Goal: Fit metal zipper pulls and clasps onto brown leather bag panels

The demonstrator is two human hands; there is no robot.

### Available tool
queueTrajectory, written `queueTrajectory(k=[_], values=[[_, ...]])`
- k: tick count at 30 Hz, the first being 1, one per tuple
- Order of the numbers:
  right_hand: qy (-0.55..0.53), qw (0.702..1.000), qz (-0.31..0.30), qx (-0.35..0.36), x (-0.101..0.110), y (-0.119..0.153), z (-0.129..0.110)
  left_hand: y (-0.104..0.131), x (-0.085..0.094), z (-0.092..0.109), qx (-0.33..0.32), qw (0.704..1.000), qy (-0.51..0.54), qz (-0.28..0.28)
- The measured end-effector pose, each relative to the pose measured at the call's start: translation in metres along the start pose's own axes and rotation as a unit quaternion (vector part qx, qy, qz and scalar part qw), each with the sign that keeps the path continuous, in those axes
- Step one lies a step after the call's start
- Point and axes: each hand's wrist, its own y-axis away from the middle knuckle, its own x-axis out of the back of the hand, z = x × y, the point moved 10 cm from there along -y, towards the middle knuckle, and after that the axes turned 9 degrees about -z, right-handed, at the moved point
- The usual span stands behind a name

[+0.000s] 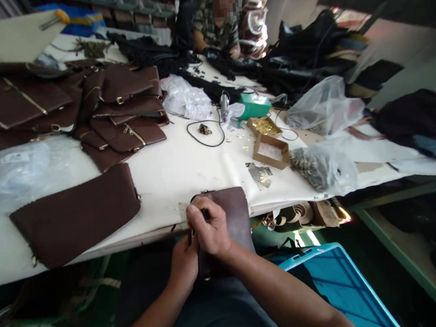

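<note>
A dark brown leather pouch piece point(234, 208) rests across the table's front edge and my lap. My left hand point(184, 262) grips its left edge, with the fingertips mostly hidden. Just above, my right hand point(208, 227) is closed in a fist round a slim dark tool point(206, 214) whose kind I cannot make out. The fist sits over the pouch's upper left edge, near a small metal fitting. Another brown leather pouch point(80, 215) lies flat on the table to the left, with small metal fittings at its corners.
Brown leather pouches point(120, 106) are piled at the back left, near plastic bags point(21, 167). Small cardboard boxes point(271, 151), metal plates point(259, 174) and a bag of metal parts point(319, 169) stand right. A blue crate point(348, 274) is below. A person point(216, 27) sits opposite.
</note>
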Motion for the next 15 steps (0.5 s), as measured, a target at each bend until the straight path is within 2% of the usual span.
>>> queueTrajectory(k=[2, 3, 6, 8, 10, 12, 14, 15], values=[[-0.009, 1.000, 0.012, 0.010, 0.007, -0.005, -0.017, 0.001, -0.002, 0.002, -0.004, 1.000, -0.004, -0.015], [-0.013, 0.999, 0.034, 0.022, 0.017, -0.008, -0.029, 0.002, -0.002, 0.003, -0.005, 1.000, -0.002, -0.024], [0.037, 0.991, 0.120, 0.049, 0.068, -0.020, -0.062, 0.006, -0.002, 0.005, -0.003, 0.999, 0.017, -0.049], [0.155, 0.976, 0.148, 0.022, 0.105, -0.031, -0.065, 0.011, 0.003, 0.010, -0.009, 0.999, 0.017, -0.051], [0.322, 0.936, 0.123, -0.068, 0.136, -0.044, -0.042, 0.016, 0.010, 0.019, -0.023, 0.999, -0.003, -0.050], [0.477, 0.853, 0.052, -0.205, 0.162, -0.049, 0.004, 0.020, 0.017, 0.029, -0.038, 0.997, -0.026, -0.055], [0.522, 0.811, 0.015, -0.264, 0.183, -0.045, 0.039, 0.023, 0.021, 0.039, -0.048, 0.995, -0.040, -0.077], [0.528, 0.804, 0.006, -0.274, 0.189, -0.042, 0.052, 0.024, 0.023, 0.044, -0.054, 0.993, -0.044, -0.090]])
